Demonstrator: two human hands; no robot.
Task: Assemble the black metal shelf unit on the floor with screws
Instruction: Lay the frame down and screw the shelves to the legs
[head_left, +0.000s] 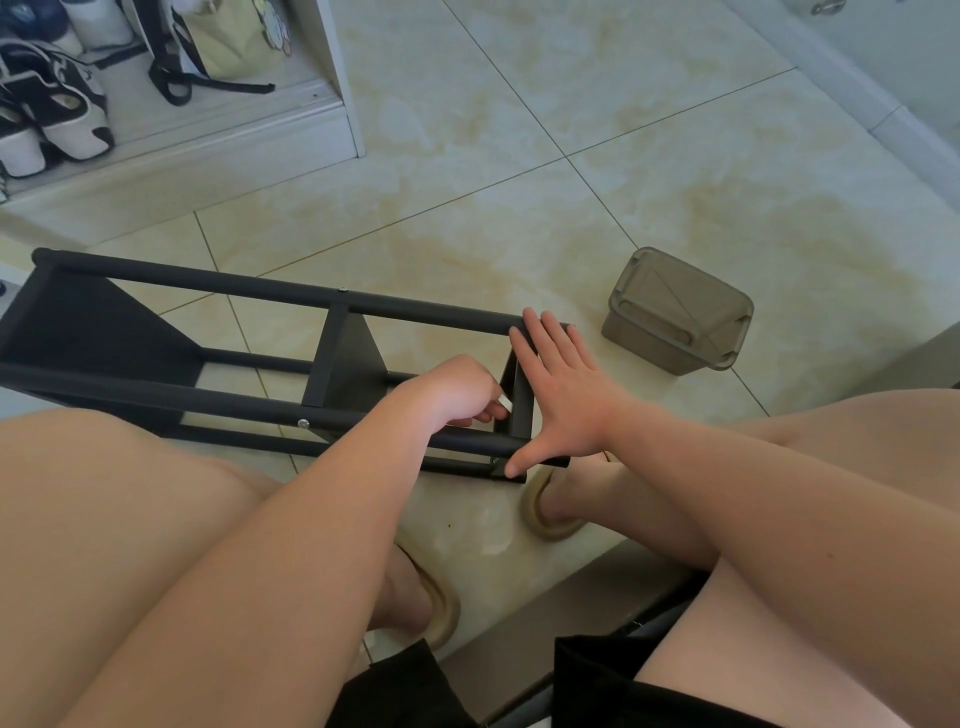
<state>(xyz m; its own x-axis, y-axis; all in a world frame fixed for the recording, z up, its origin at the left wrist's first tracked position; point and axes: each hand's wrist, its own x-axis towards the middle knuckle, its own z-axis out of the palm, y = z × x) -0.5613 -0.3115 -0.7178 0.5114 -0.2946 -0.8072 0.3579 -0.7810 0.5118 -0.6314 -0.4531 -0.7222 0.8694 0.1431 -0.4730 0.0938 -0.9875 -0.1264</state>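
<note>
The black metal shelf unit (218, 291) lies on its side on the tiled floor, its tubes running left to right with black panels between them. A silver screw (304, 424) shows on the near tube. My right hand (561, 395) is spread flat against the unit's right end panel, fingers straight, thumb down by the near tube. My left hand (462, 392) reaches inside the frame just left of that panel and pinches a small white object (505, 404); what that object is I cannot tell.
A translucent brown lidded plastic box (675, 312) sits on the floor right of the shelf. A white cabinet (332, 104) with shoes and a bag stands at the back left. My legs and tan slippers (545, 512) are close under the shelf.
</note>
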